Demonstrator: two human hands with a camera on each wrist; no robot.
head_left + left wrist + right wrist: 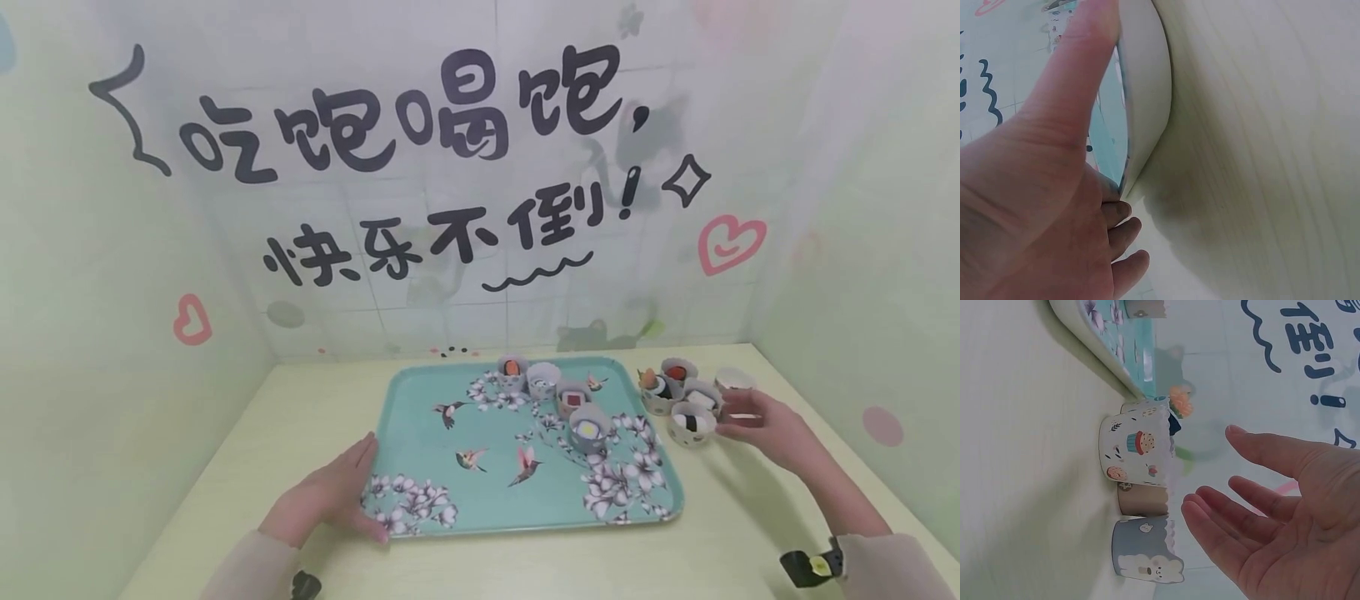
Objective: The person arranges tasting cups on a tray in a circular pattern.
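My left hand (pixel 330 492) rests against the near left corner of a turquoise tray (pixel 420 400) with flowers and birds. In the left wrist view its thumb lies straight along the tray's pale rim (pixel 1147 81), and the other fingers are at the edge. At the right, my right hand (pixel 772 429) hovers beside a cluster of paper cups, thumb and fingers apart, holding nothing. Nearest to it stands a cup (pixel 691 427) with a black-and-white sushi-like piece. In the right wrist view a cupcake-print cup (pixel 1138 450) and a grey-blue bear cup (pixel 1144 550) stand beyond the fingertips.
On the tray, several small-food cups form a slanting row, from a cup with an orange piece (pixel 512 375) to one with a white-and-yellow piece (pixel 588 432). Another cup (pixel 733 381) stands behind my right hand. Printed walls (pixel 480 317) enclose the pale table (pixel 292 417).
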